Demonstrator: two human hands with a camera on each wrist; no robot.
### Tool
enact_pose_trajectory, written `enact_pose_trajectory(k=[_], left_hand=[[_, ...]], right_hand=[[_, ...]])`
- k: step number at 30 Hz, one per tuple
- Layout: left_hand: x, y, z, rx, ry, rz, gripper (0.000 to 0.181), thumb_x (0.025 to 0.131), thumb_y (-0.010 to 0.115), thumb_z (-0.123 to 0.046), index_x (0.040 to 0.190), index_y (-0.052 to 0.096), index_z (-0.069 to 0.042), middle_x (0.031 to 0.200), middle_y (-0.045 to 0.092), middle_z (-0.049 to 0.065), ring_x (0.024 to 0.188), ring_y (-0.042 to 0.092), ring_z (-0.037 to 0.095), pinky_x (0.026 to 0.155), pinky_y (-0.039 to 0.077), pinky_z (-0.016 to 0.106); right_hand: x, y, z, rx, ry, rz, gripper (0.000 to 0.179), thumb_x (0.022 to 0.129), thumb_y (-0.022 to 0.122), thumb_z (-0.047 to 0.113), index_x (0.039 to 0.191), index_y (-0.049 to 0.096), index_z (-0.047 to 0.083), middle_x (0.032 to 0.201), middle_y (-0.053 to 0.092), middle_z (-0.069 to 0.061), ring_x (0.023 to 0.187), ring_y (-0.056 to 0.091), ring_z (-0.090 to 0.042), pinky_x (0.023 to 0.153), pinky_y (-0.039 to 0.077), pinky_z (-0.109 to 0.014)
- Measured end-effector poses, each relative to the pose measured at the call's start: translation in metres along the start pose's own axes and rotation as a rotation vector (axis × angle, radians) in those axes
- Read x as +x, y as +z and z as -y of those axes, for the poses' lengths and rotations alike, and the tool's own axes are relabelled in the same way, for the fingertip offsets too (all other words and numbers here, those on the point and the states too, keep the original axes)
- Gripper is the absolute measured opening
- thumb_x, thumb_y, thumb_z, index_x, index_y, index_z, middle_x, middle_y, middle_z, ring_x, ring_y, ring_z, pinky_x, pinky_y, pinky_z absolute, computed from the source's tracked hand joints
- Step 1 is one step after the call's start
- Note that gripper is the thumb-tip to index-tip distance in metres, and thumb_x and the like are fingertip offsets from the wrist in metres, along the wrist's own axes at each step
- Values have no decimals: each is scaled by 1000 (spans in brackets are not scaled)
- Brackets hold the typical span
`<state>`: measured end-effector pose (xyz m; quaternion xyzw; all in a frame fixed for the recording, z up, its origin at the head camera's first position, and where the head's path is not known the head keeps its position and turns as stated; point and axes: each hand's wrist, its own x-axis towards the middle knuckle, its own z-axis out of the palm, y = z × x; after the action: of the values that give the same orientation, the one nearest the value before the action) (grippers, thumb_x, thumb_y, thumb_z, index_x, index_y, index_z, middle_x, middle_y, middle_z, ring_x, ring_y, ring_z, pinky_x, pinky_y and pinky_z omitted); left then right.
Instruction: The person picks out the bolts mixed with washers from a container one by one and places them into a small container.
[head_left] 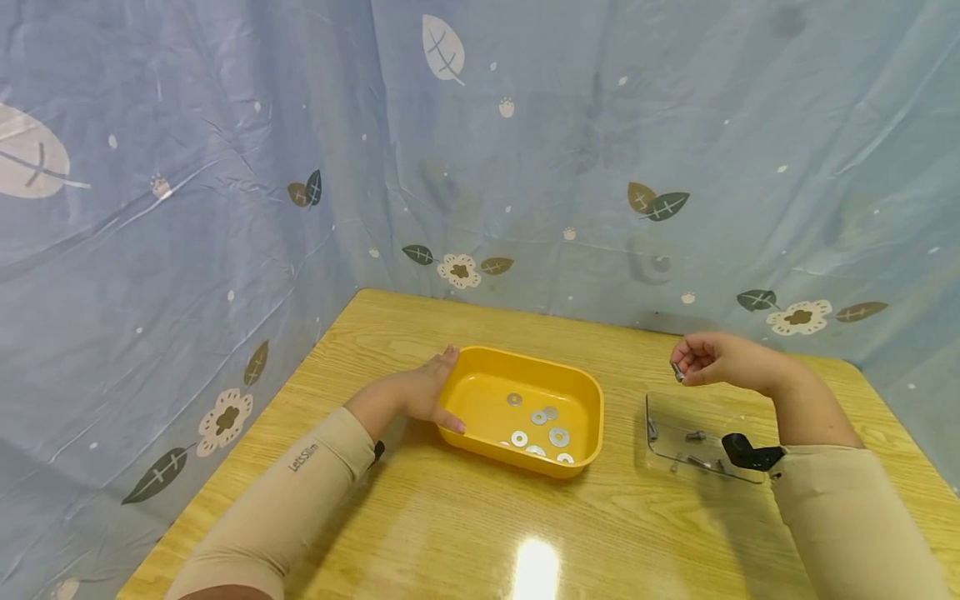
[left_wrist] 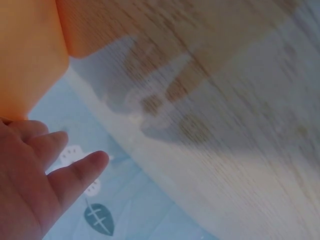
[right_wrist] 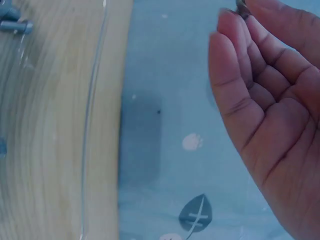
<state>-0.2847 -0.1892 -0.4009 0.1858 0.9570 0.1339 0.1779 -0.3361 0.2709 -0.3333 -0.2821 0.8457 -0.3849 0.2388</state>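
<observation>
My left hand [head_left: 420, 392] holds the left end of a yellow plastic tray [head_left: 592, 417], its thumb over the near rim and its fingers along the end. In the left wrist view the little finger stands out away from the tray wall [left_wrist: 30, 55]. Several flat metal washers [head_left: 558, 437] lie on the tray floor. My right hand [head_left: 723, 362] is raised above a clear shallow box [head_left: 660, 455], pinching a small metal bolt [head_left: 678, 372] between thumb and fingertips. In the right wrist view only part of this bolt [right_wrist: 242, 9] shows. More bolts [head_left: 696, 435] lie in the clear box.
The tray and the clear box stand apart on a wood-grain table [head_left: 420, 517], the box to the right. A pale blue patterned curtain [head_left: 555, 167] hangs behind and to the left. Black wrist mounts [head_left: 750, 454] sit at the sleeves.
</observation>
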Motion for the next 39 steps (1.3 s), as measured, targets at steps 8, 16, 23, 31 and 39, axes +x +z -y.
enact_pose_trajectory(k=[8, 16, 23, 31, 39], left_hand=[[0, 2, -1, -16, 5, 0, 129, 63, 70, -64, 145, -10, -4, 152, -10, 13, 139, 0, 27, 111, 12, 39], [1, 3, -1, -8, -5, 1, 130, 62, 69, -65, 146, -10, -6, 153, -9, 12, 139, 0, 26, 111, 11, 38], [5, 4, -2, -11, 5, 5, 130, 61, 68, -67, 145, -11, -6, 152, -10, 11, 139, 0, 26, 111, 11, 38], [7, 4, -2, -3, 3, 10, 131, 62, 67, -68, 145, -12, -5, 152, -12, 13, 139, -2, 26, 111, 11, 38], [4, -3, -1, -3, 9, 26, 119, 73, 53, -71, 144, -13, -2, 151, -13, 16, 139, -4, 25, 112, 8, 37]], right_hand=[[-1, -4, -16, 49, 45, 173, 28, 85, 62, 7, 102, 47, -10, 89, 50, -9, 77, 52, -15, 70, 48, -30], [1, -1, -22, 45, 32, 223, 27, 85, 61, 4, 103, 48, -11, 89, 54, -12, 79, 55, -17, 73, 48, -31], [-4, 0, -27, 43, 100, 185, 29, 84, 62, 6, 107, 50, -8, 92, 55, -12, 83, 55, -16, 75, 48, -29], [-7, -2, -22, 28, 132, 152, 37, 86, 62, 11, 115, 49, -7, 95, 54, -14, 85, 54, -18, 77, 47, -31], [-9, -6, -10, -57, 122, 26, 38, 90, 58, 20, 117, 49, -4, 101, 56, -13, 90, 57, -18, 81, 47, -34]])
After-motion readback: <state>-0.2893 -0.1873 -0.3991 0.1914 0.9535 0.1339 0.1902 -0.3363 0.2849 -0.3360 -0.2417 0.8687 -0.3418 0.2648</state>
